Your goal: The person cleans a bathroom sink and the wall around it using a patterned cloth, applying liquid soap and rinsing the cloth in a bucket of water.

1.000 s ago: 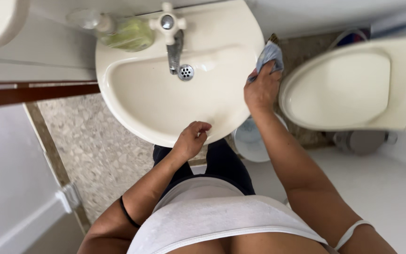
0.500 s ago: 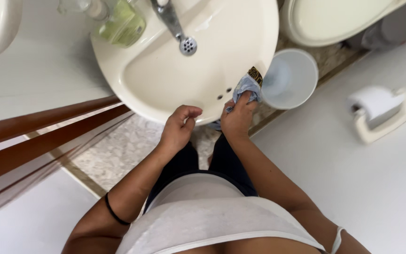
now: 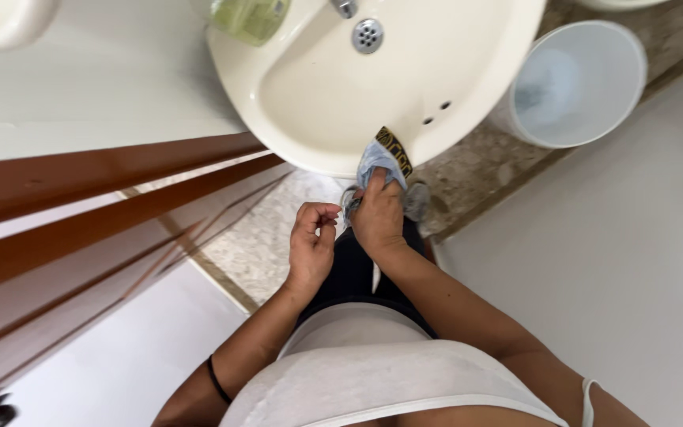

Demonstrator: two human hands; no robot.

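My right hand point(image 3: 378, 215) grips a light blue cloth point(image 3: 375, 160) with a black and gold band and presses it against the front rim of the cream washbasin point(image 3: 468, 103). My left hand point(image 3: 311, 241) hovers just left of it, below the rim, fingers curled loosely and holding nothing. The basin's drain point(image 3: 367, 35) and the tip of a metal tap point(image 3: 345, 7) show at the top.
A green soap bottle point(image 3: 248, 16) sits on the basin's back left edge. A pale blue bin point(image 3: 571, 83) stands on the speckled floor point(image 3: 262, 245) to the right. A brown door frame point(image 3: 96, 190) runs along the left. White wall surfaces lie on both sides.
My right hand has slid the cloth from the basin's right edge round to its front rim. My left hand has dropped off the rim. The view has shifted, so the toilet is gone.
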